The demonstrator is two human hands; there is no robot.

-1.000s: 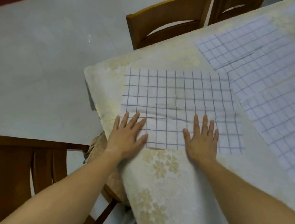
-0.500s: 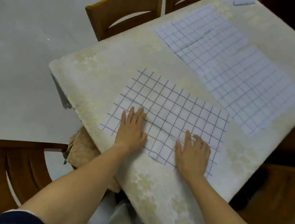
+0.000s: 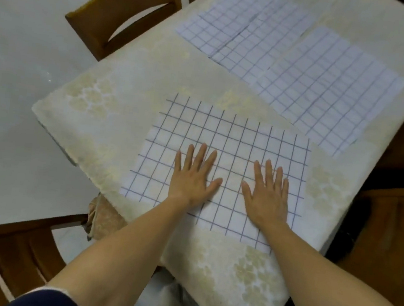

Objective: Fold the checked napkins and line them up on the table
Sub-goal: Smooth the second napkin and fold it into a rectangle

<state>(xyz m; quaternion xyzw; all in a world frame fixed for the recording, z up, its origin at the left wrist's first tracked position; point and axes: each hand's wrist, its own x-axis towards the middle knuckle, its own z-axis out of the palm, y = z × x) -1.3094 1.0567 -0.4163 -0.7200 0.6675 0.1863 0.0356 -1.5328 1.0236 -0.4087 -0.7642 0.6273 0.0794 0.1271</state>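
Note:
A white napkin with a dark grid lies flat near the table's front edge. My left hand rests palm down on its left half, fingers spread. On the right half, my right hand also presses flat with fingers apart. Two more checked napkins lie farther back: one at the right, overlapping another at the far middle. Neither hand holds anything.
The table wears a cream floral cloth, and its left corner juts toward the pale floor. A wooden chair stands at the far left side, another chair at the near left. Dark wooden furniture borders the right edge.
The napkin under my hands has turned from skewed to nearly square with me. Both hands now sit farther up on it with fingers spread wider. The view has shifted.

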